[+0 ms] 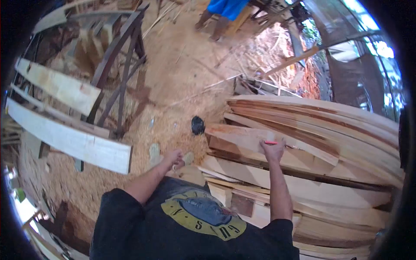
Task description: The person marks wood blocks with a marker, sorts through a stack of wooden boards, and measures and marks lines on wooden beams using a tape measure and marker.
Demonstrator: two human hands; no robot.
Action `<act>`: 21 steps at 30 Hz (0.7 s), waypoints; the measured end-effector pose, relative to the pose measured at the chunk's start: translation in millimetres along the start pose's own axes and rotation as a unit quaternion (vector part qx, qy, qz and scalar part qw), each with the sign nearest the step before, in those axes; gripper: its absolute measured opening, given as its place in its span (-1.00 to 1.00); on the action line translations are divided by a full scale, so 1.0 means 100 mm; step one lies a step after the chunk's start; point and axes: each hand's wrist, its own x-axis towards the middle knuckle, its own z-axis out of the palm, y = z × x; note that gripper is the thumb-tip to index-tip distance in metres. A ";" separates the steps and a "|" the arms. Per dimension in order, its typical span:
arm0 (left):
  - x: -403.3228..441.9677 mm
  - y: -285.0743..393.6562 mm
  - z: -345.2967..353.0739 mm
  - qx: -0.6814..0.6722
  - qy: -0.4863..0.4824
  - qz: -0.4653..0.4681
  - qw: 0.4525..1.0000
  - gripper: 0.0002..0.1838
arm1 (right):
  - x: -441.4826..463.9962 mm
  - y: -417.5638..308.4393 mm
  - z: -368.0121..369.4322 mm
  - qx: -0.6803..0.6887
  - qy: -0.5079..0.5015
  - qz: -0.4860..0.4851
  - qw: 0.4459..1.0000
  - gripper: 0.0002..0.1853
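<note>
A dark shirt (134,234) adjoins boards (299,186), already cut and piled; over them, right hand (273,151) fingers grip a red stick (271,142); left of them, left hand (174,159) grip, like remaining work, is unclear.

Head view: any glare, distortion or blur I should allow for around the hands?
Head view: fisheye with blackened corners, so how much the stacked planks truly curve is uncertain; head view: glare blows out the upper right edge; head view: left hand and right hand look soft, detail of the red item unclear.
</note>
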 end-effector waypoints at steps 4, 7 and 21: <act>0.09 -0.15 -0.10 -0.075 0.040 -0.064 0.994 -0.69 | -0.23 -0.71 -0.07 -0.042 -0.053 -0.134 0.989 0.21; -0.03 -0.22 -0.03 -0.136 0.013 -0.074 0.988 -0.64 | -0.23 -1.08 -0.14 -0.023 -0.089 -0.217 0.972 0.18; 0.25 -0.11 0.99 -0.471 -0.164 -0.081 0.863 0.29 | -0.37 -1.37 -2.72 0.181 -0.152 -0.233 0.943 0.19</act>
